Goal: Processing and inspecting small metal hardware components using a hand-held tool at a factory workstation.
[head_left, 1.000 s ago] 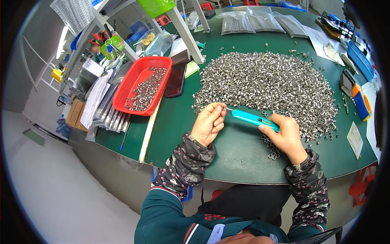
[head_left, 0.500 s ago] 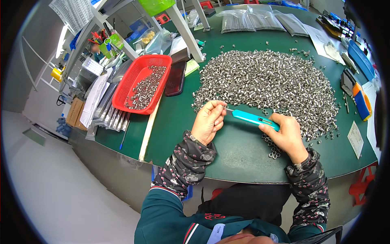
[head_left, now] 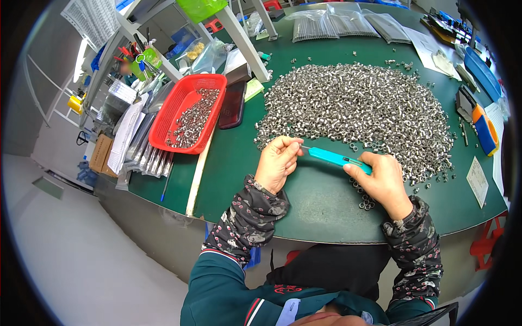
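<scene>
Over table (head_left: 321,217): right hand (head_left: 383,182) grips slim teal cutter (head_left: 334,157), thin metal tip (head_left: 305,147); left hand (head_left: 276,164) pinches tiny silvery ring (head_left: 300,144).

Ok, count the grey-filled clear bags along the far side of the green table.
3, beyond the heap of small metal rings: the left bag, the middle bag and the right bag, nearest the white paper. Others may be hidden beneath.
</scene>
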The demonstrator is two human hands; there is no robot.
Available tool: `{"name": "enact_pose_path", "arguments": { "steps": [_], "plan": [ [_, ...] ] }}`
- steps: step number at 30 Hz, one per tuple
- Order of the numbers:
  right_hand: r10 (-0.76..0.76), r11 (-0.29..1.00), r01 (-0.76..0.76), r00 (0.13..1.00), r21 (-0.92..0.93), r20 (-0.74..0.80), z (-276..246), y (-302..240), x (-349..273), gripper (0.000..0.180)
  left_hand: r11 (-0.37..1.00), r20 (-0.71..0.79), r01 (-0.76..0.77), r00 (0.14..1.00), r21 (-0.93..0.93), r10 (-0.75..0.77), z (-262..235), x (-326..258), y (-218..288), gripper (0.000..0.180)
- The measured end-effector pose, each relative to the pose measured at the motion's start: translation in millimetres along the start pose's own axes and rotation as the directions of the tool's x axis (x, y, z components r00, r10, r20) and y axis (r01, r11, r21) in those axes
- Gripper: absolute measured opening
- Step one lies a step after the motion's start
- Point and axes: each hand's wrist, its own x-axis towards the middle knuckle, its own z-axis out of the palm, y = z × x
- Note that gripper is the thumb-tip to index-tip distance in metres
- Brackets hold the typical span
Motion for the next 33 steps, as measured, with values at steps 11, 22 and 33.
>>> {"name": "enact_pose_path", "arguments": {
  "steps": [11,22,33],
  "plan": [
    [-0.183,0.978,0.157,0.96,-0.134,-0.212,9,-2,-5,0.044,0.999,-0.082,-0.021,0.996,-0.027,0.018,3,1,-2,0.013],
    [0.05,0.999,-0.05,0.999,0.002,0.013,3,0,-1,0.043,1.0,-0.05,-0.019,0.999,0.023,0.02,4,-2,1,0.014],
    [-0.278,0.955,0.219,0.894,-0.199,-0.351,10,-1,-6,0.037,0.999,-0.106,-0.008,0.994,-0.041,0.003,2,-1,-2,0.015]
  ]
}}
